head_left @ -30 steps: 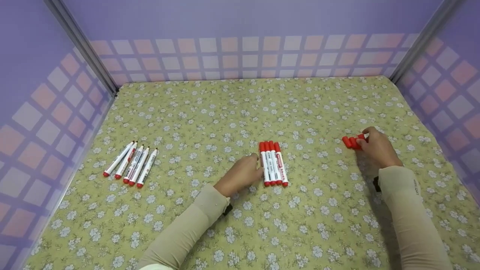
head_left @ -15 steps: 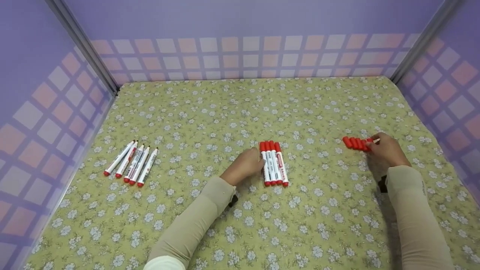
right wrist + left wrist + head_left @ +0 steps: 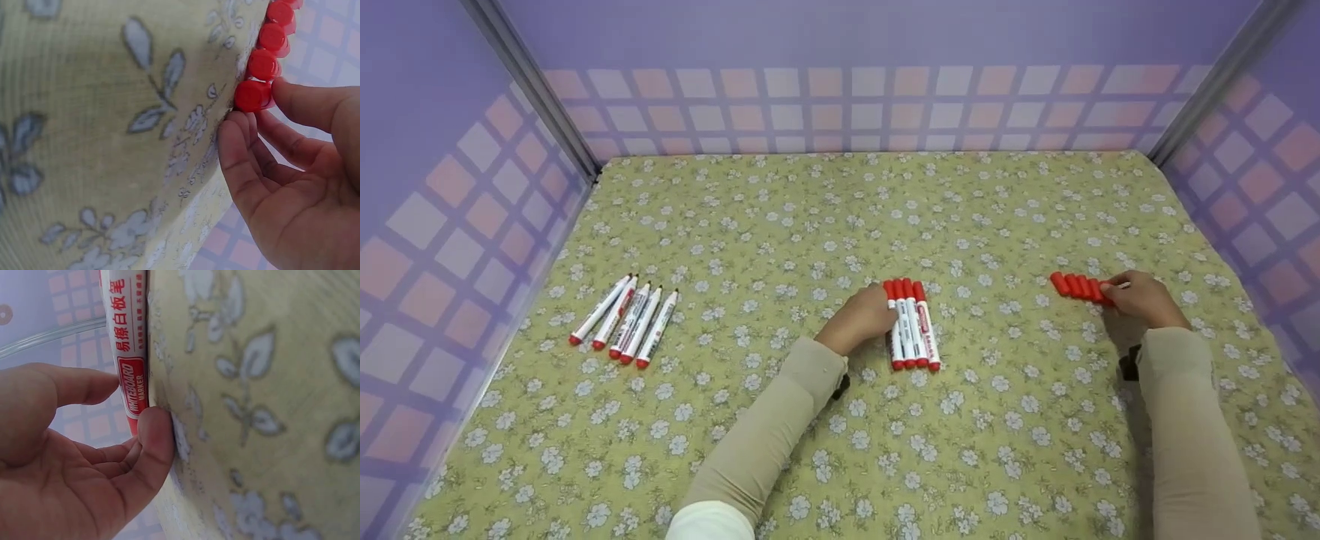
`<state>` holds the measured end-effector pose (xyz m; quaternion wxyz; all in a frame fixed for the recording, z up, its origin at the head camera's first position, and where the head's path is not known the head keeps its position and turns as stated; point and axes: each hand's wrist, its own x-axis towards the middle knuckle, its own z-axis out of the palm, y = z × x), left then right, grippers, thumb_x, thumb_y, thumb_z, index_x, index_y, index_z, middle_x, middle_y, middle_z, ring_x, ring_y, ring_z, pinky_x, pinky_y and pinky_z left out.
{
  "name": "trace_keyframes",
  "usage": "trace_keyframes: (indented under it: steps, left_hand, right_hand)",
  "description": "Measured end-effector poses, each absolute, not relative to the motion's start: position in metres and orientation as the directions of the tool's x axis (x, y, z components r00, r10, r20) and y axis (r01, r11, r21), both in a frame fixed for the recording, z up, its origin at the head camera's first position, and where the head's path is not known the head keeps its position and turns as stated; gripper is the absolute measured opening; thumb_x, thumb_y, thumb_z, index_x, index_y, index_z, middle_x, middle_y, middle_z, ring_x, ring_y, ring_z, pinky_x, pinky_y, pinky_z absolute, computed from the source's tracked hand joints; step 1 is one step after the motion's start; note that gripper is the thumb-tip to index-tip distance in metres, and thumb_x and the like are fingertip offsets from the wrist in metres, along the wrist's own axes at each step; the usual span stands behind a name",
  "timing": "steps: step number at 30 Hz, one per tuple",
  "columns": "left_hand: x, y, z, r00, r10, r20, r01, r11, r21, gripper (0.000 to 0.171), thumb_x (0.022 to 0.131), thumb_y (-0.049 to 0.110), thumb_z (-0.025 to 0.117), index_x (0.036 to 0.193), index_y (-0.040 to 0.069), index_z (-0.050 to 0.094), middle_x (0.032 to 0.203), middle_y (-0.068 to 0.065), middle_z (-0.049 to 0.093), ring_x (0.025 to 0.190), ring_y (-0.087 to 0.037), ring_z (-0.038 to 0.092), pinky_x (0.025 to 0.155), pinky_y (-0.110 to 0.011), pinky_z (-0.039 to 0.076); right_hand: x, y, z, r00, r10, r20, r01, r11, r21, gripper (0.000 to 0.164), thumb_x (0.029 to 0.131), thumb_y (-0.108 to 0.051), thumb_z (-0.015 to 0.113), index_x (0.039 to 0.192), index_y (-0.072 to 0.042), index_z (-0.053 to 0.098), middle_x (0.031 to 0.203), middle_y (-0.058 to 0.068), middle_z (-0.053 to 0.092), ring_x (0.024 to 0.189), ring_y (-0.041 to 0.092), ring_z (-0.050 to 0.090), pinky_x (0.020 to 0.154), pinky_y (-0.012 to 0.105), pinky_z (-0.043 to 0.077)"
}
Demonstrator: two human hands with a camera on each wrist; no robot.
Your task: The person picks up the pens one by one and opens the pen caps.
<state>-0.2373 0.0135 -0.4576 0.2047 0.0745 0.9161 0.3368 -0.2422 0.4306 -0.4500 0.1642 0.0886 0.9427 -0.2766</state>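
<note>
A row of capped red whiteboard markers (image 3: 910, 330) lies side by side mid-table in the head view. My left hand (image 3: 861, 319) pinches the leftmost marker (image 3: 130, 343); in the left wrist view the thumb is on its label side and a curled finger is beside its red end. On the right lies a short row of red marker caps (image 3: 1078, 287). My right hand (image 3: 1144, 298) pinches the rightmost cap (image 3: 253, 95) between thumb and fingers, with the other caps lined up against it. The far fingers of both hands are partly hidden in the head view.
Several uncapped white markers (image 3: 624, 321) with dark tips and red ends lie fanned out on the left. A flowered green cloth (image 3: 780, 465) covers the table. Purple walls with pink and white squares (image 3: 825, 112) enclose its back and sides.
My left hand has moved right and slightly away, onto the leftmost capped marker. My right hand has shifted right, and the caps now form a neater row. The view has tilted slightly.
</note>
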Motion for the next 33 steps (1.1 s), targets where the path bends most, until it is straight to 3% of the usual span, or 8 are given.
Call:
trace_keyframes:
  steps: [4, 8, 10, 17, 22, 26, 29, 33]
  left_hand:
    - [-0.237, 0.017, -0.457, -0.91, 0.248, -0.332, -0.017, 0.778, 0.629, 0.042, 0.099, 0.023, 0.049, 0.132, -0.004, 0.049, 0.122, -0.014, 0.055, 0.081, -0.02, 0.054, 0.064, -0.029, 0.043]
    - [-0.238, 0.019, -0.457, -0.917, 0.205, -0.342, -0.049, 0.793, 0.607, 0.052, 0.098, 0.025, 0.052, 0.141, -0.003, 0.042, 0.132, -0.013, 0.053, 0.092, -0.02, 0.056, 0.074, -0.031, 0.048]
    - [-0.238, 0.02, -0.457, -0.918, 0.192, -0.346, -0.067, 0.785, 0.616, 0.052, 0.096, 0.024, 0.054, 0.14, -0.003, 0.042, 0.129, -0.012, 0.055, 0.095, -0.02, 0.056, 0.078, -0.032, 0.049]
    - [-0.24, 0.02, -0.461, -0.918, 0.191, -0.349, -0.086, 0.762, 0.642, 0.044, 0.094, 0.021, 0.057, 0.13, -0.002, 0.051, 0.118, -0.01, 0.058, 0.095, -0.02, 0.057, 0.082, -0.033, 0.05]
    - [-0.244, 0.019, -0.462, -0.916, 0.19, -0.354, -0.089, 0.764, 0.64, 0.038, 0.091, 0.019, 0.058, 0.123, -0.002, 0.055, 0.117, -0.011, 0.058, 0.089, -0.019, 0.056, 0.075, -0.031, 0.048]
    - [-0.246, 0.017, -0.462, -0.918, 0.203, -0.342, -0.079, 0.75, 0.657, 0.024, 0.09, 0.017, 0.058, 0.106, -0.001, 0.06, 0.106, -0.012, 0.06, 0.076, -0.017, 0.054, 0.065, -0.028, 0.044]
    - [-0.247, 0.015, -0.461, -0.921, 0.217, -0.325, -0.067, 0.732, 0.678, 0.013, 0.088, 0.014, 0.058, 0.094, 0.002, 0.061, 0.099, -0.011, 0.06, 0.071, -0.017, 0.054, 0.062, -0.027, 0.044]
    - [-0.246, 0.014, -0.462, -0.923, 0.22, -0.315, -0.069, 0.712, 0.699, 0.007, 0.086, 0.01, 0.058, 0.09, 0.004, 0.058, 0.094, -0.009, 0.057, 0.07, -0.016, 0.056, 0.062, -0.027, 0.047]
  right_hand:
    - [-0.243, 0.429, -0.452, -0.932, 0.109, -0.345, 0.28, 0.822, -0.495, 0.061, 0.102, -0.035, 0.039, 0.133, 0.017, 0.037, 0.114, 0.034, 0.055, 0.082, 0.024, 0.06, 0.065, 0.031, 0.047]
    - [-0.245, 0.426, -0.452, -0.932, 0.126, -0.341, 0.292, 0.819, -0.494, 0.059, 0.102, -0.035, 0.039, 0.132, 0.016, 0.037, 0.114, 0.033, 0.054, 0.082, 0.025, 0.06, 0.065, 0.031, 0.047]
    - [-0.245, 0.425, -0.452, -0.928, 0.131, -0.349, 0.299, 0.82, -0.488, 0.059, 0.102, -0.035, 0.037, 0.133, 0.016, 0.037, 0.116, 0.034, 0.052, 0.088, 0.03, 0.059, 0.068, 0.034, 0.047]
    - [-0.243, 0.423, -0.453, -0.913, 0.152, -0.378, 0.34, 0.795, -0.502, 0.057, 0.103, -0.031, 0.027, 0.137, 0.015, 0.032, 0.127, 0.035, 0.043, 0.111, 0.043, 0.047, 0.085, 0.05, 0.044]
    - [-0.242, 0.423, -0.454, -0.912, 0.158, -0.377, 0.347, 0.789, -0.507, 0.053, 0.103, -0.025, 0.025, 0.137, 0.015, 0.032, 0.13, 0.036, 0.042, 0.114, 0.045, 0.046, 0.088, 0.053, 0.044]
    - [-0.241, 0.423, -0.454, -0.915, 0.142, -0.378, 0.334, 0.792, -0.511, 0.055, 0.103, -0.027, 0.025, 0.138, 0.015, 0.031, 0.131, 0.036, 0.041, 0.115, 0.045, 0.045, 0.088, 0.053, 0.043]
    - [-0.24, 0.423, -0.454, -0.918, 0.127, -0.376, 0.323, 0.788, -0.524, 0.056, 0.103, -0.028, 0.025, 0.137, 0.016, 0.03, 0.131, 0.037, 0.04, 0.115, 0.047, 0.044, 0.09, 0.055, 0.042]
    - [-0.24, 0.422, -0.454, -0.918, 0.134, -0.374, 0.328, 0.787, -0.523, 0.057, 0.103, -0.029, 0.026, 0.137, 0.017, 0.03, 0.131, 0.037, 0.04, 0.115, 0.047, 0.045, 0.089, 0.055, 0.042]
